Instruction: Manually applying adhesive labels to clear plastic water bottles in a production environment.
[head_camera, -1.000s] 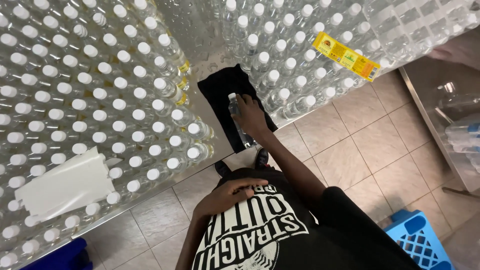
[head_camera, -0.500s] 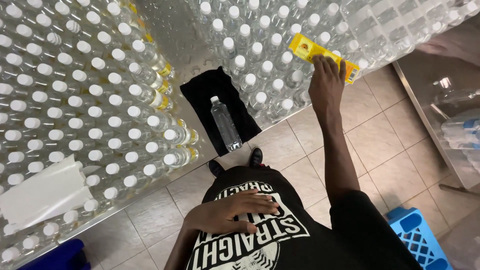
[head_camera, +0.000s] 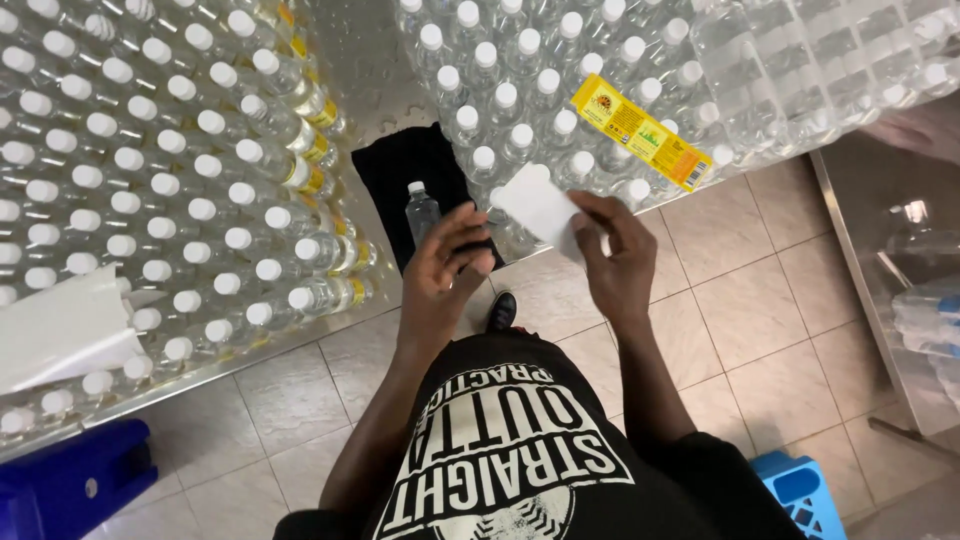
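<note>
Your right hand (head_camera: 615, 262) now holds a white slip (head_camera: 540, 207), apparently a label seen from its blank side, pinched by one edge between thumb and fingers and raised above the worktop (head_camera: 365, 60) edge. Half a second ago that hand was stretched out to the yellow label strip (head_camera: 640, 131) lying across the bottle caps; it has drawn back with the slip, while the strip stays where it was, on top of the right-hand block of bottles (head_camera: 520, 90).

Your left hand (head_camera: 445, 265), which was resting flat on your shirt (head_camera: 510, 450), has risen to meet the slip. Its fingers are loosely curled and hold nothing; the fingertips hover just over the lower end of the single bottle (head_camera: 422, 212), and whether they touch it cannot be told.

That bottle lies on its side on the black cloth (head_camera: 400, 165), white cap pointing away from you, as it lay a moment ago. The cloth sits in the bare steel lane between the two blocks of capped bottles, the larger block (head_camera: 150, 170) to your left.

Judged from this, the slip is in hand and both hands are closing over the lying bottle, which carries no label yet.

Further out: folded white sheets (head_camera: 60, 330) rest on the left block, a blue stool (head_camera: 70, 480) stands on the tiled floor (head_camera: 700, 330), and a blue crate (head_camera: 800, 490) shows at lower right.
</note>
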